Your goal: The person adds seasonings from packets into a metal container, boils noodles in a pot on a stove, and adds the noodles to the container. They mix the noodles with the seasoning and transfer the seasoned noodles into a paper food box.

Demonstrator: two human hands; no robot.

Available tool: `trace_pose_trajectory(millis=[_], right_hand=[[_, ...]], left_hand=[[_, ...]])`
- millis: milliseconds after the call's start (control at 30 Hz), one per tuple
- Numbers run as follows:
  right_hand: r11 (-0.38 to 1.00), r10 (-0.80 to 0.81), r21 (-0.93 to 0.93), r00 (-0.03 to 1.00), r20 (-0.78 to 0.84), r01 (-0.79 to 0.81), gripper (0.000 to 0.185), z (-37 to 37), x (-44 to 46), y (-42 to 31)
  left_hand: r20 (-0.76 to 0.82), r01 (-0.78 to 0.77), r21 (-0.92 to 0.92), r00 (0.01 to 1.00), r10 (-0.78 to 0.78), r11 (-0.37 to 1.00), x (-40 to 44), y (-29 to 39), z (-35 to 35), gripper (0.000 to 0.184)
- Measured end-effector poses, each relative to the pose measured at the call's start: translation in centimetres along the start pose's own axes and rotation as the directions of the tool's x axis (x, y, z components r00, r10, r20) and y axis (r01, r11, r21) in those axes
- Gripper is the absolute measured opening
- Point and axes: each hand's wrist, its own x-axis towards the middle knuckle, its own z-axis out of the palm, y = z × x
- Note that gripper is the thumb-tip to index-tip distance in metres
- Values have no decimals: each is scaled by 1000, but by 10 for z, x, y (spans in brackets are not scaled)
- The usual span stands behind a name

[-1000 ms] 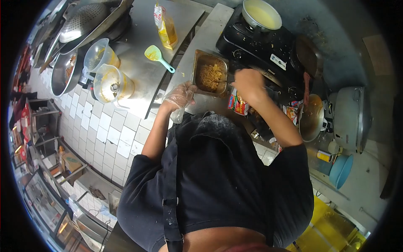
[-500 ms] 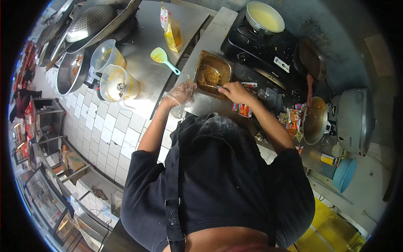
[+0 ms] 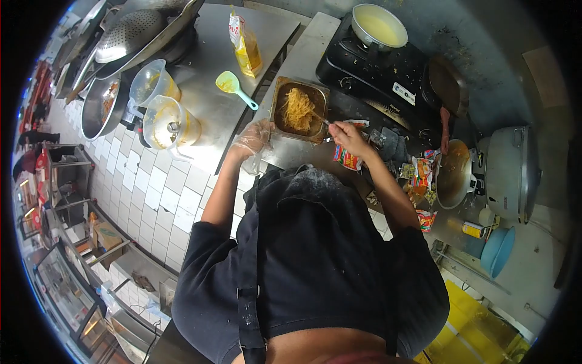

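Observation:
A rectangular metal pan (image 3: 280, 91) holds a heap of noodles (image 3: 298, 109) with brownish sauce around them. My right hand (image 3: 350, 138) is closed around the handle of a thin metal utensil (image 3: 321, 118). The utensil's head is buried in the noodles, so its kind does not show. My left hand (image 3: 252, 137), in a clear plastic glove, is at the pan's lower left corner, with its fingers closed at the rim. Beside the pan on the left lies a pale green spoon (image 3: 242, 96) with yellowish residue.
A black stove (image 3: 364, 79) bears a pot of yellow liquid (image 3: 379, 27). Torn packets (image 3: 347, 158) and a frying pan (image 3: 453, 175) are to the right. A yellow bag (image 3: 245, 54), plastic jugs (image 3: 170, 124) and a strainer (image 3: 130, 36) stand on the left.
The noodles are lifted and heaped higher, looking paler. My right hand has shifted right and slightly down with the utensil. The pan and my left hand appear slightly farther left.

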Motion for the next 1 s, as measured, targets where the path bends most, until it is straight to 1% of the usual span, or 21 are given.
trace_pose_trajectory(millis=[33,67,100,133,167,200,233,267,333,367,400,467,500,533,633,667,767,800,833,967,1000], right_hand=[[1000,2,-2,1000,3,-2,33,-2,-2,-16],[926,32,-373,997,-66,-54,31,-5,-6,-34],[718,33,-685,990,-139,-120,32,-7,-9,-57],[404,3,-895,979,-205,-189,35,-8,-11,-83],[180,134,-937,951,-277,-298,38,-1,-16,-115],[181,139,-937,951,-277,-300,38,6,-18,-134],[55,150,-956,949,-278,-289,37,13,-17,-148],[-72,160,-959,946,-282,-274,36,20,-15,-157],[-82,139,-963,954,-266,-256,34,28,12,-146],[-147,121,-970,969,-213,-195,33,22,41,-115],[-214,106,-968,982,-158,-133,32,17,54,-92],[-130,127,-990,989,-79,-62,36,6,51,-75],[-52,138,-998,990,16,23,40,1,55,-78],[-61,134,-998,991,24,33,40,-1,56,-78],[144,127,-989,991,44,25,39,8,42,-55],[147,125,-989,991,43,25,39,11,43,-47],[365,35,-931,999,-8,-20,40,17,44,-33],[370,33,-929,999,-13,-24,40,15,44,-29],[465,26,-885,1000,-8,-19,41,12,43,-24],[697,-38,-717,999,-36,1,44,7,36,4],[696,-39,-718,999,-35,2,44,5,34,8]], left_hand=[[-3,0,-3,1000,0,1000,-3,6,1,31],[-28,23,-41,999,-24,999,-8,12,3,31],[-53,45,-81,997,-49,996,-11,17,5,31],[-56,43,-85,997,-48,995,-10,20,7,31],[-54,95,2,994,-95,995,-10,21,8,29],[-52,149,91,988,-145,985,-12,21,9,27],[-49,150,94,988,-146,984,-9,13,10,27],[-18,-16,248,1000,21,969,-4,0,14,27],[49,-183,387,983,178,904,-1,-3,18,31],[32,-338,464,930,366,818,-1,3,20,29],[46,-402,513,895,443,759,3,3,18,31],[72,-501,610,806,587,614,10,2,15,36],[21,-328,477,931,363,815,13,6,10,36],[10,-103,317,994,105,943,13,7,8,35],[67,-28,415,998,0,909,16,8,3,30],[89,-11,453,995,-33,892,17,7,3,31],[62,-127,322,992,113,938,19,-5,0,29],[32,-47,272,999,40,961,18,6,0,31],[5,35,219,999,-37,975,16,15,-1,35],[0,-23,190,1000,23,982,11,50,1,36],[-16,20,240,1000,-17,971,5,67,3,32]])
